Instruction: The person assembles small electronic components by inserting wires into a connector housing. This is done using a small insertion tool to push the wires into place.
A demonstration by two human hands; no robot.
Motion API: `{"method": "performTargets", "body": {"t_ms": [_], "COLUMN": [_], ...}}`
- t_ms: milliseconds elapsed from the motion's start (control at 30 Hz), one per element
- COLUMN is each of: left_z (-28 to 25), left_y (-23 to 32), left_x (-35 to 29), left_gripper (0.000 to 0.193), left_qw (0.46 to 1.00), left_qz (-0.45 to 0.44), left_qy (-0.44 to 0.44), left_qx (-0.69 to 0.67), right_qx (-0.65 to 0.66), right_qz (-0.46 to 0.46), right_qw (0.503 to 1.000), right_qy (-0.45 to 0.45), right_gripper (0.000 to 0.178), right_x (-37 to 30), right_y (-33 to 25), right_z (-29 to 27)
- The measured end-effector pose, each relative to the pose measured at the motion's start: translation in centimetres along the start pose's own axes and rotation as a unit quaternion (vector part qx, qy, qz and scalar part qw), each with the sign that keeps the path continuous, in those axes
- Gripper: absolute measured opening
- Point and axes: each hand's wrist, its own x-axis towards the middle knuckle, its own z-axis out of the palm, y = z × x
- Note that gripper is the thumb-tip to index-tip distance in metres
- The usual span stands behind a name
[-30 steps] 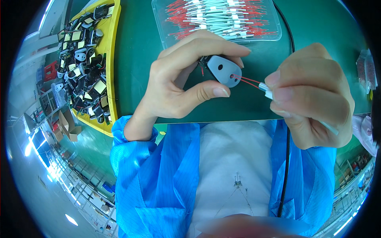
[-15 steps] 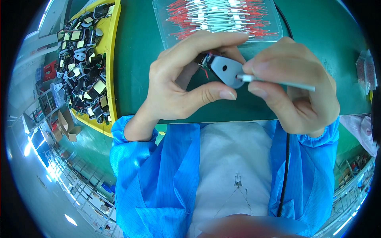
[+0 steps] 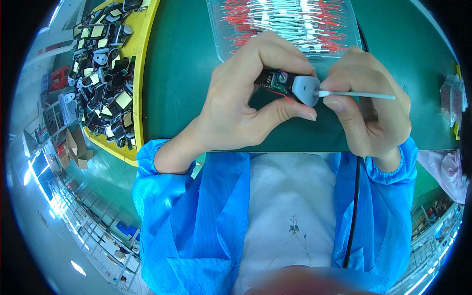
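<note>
My left hand [image 3: 233,110] is closed on a small black electronic device with a rounded grey end cap [image 3: 306,90], gripping it between thumb and fingers. A green circuit board [image 3: 280,81] and a thin red wire show on the device's open side. Between thumb and fingertips, my right hand [image 3: 373,110] pinches a pale wire lead [image 3: 366,94] with a white connector. The connector's tip meets the right side of the cap; whether it sits inside a hole there I cannot tell. The wire's free end points right.
A clear plastic box [image 3: 220,51] of red-and-white wire leads stands at the far side of the green table [image 3: 177,64]. On the left, a yellow tray [image 3: 139,98] is heaped with similar devices. Small packets [image 3: 450,96] lie at the right edge. A black cable [image 3: 355,211] hangs before me.
Both hands have shifted slightly right with the device and wire. The device has turned, showing more of its circuit board and less of the cap's face.
</note>
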Motion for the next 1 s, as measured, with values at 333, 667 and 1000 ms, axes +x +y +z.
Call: {"method": "performTargets", "body": {"t_ms": [333, 667, 1000], "left_z": [2.0, 1.2, 1.6], "left_y": [0.2, -0.7, 0.2], "left_x": [-0.9, -0.8, -0.8], "left_gripper": [0.047, 0.049, 0.046], "left_qw": [0.995, 0.980, 0.995], "left_qz": [-0.002, 0.109, -0.004], "left_qy": [0.098, 0.096, 0.093], "left_qx": [-0.034, 0.133, 0.023], "right_qx": [-0.022, 0.037, 0.091], "right_qz": [-0.058, 0.036, 0.122], "right_qw": [0.997, 0.999, 0.988], "right_qy": [0.050, 0.006, 0.009], "right_gripper": [0.018, 0.017, 0.017], "right_x": [-0.6, -0.5, -0.2], "right_y": [0.9, 0.4, 0.7], "right_z": [1.6, 1.5, 0.6]}}
